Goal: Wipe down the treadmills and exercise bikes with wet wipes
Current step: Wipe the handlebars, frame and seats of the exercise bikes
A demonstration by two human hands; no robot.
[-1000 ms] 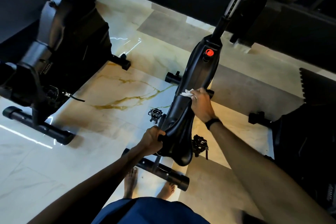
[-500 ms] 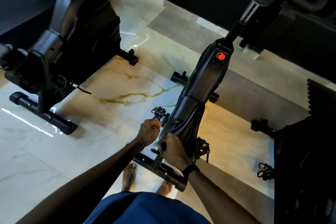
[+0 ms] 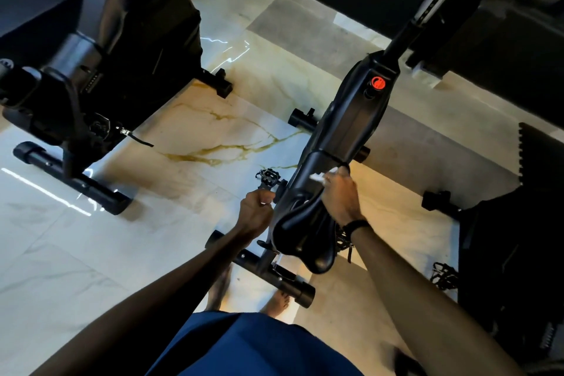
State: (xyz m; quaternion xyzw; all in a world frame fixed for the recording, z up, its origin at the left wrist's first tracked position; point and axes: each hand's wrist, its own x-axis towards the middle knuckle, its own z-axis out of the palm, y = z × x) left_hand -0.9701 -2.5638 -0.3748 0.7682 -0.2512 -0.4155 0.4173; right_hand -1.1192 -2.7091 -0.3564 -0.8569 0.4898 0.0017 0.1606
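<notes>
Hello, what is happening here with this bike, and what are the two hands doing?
A person stands behind a black exercise bike and cleans it. The right hand holds a white wet wipe against the frame just ahead of the saddle. The left hand is curled beside the bike, near the left pedal; what it grips is unclear. Another bike stands to the left.

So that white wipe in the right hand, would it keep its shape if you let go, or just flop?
Probably flop: the wipe sits bunched and creased under the right hand, with a loose corner sticking out. It looks thin and light, so it likely weighs almost nothing. Pressed against the bike frame, it seems to mould to the surface rather than resist.
</notes>
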